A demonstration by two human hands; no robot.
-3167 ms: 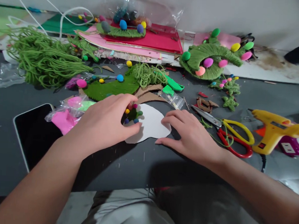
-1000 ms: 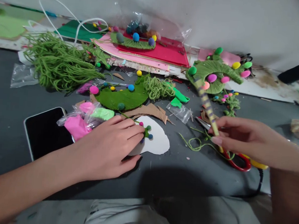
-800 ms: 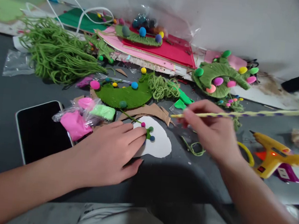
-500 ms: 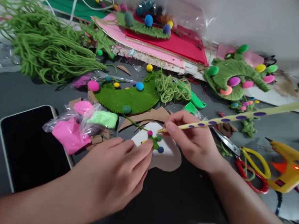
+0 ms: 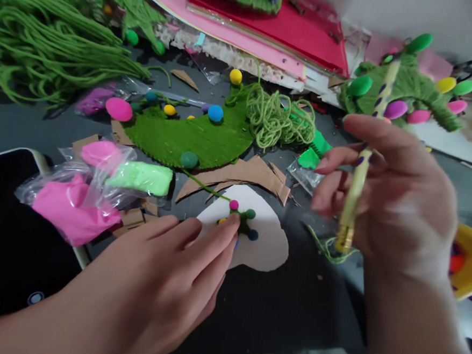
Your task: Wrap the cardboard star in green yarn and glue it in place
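My left hand (image 5: 172, 275) presses its fingertips on a small green yarn-wrapped star (image 5: 243, 224) with coloured balls at its points, partly hidden under the fingers. Beneath the star lies a white paper shape (image 5: 269, 249) on the dark table. A thin green strand runs from the star to a green crescent (image 5: 182, 138) decorated with balls. My right hand (image 5: 412, 195), raised to the right of the paper, holds a pale yellow pencil (image 5: 357, 191) with purple spots between its fingers. The pencil's gold end points down, clear of the star.
Pink and light green clay (image 5: 141, 178) in plastic lies left, beside a tablet (image 5: 6, 220). Cut cardboard (image 5: 239, 178) and tangled yarn (image 5: 278, 118) lie behind the paper. A yellow glue gun (image 5: 467, 258) with a lit red light sits at right, near another decorated green shape (image 5: 420, 82).
My right hand has lifted the pencil away from the star, up and to the right, and tipped it steeply. It now covers the scissors. My left hand stays on the star. The view has moved closer.
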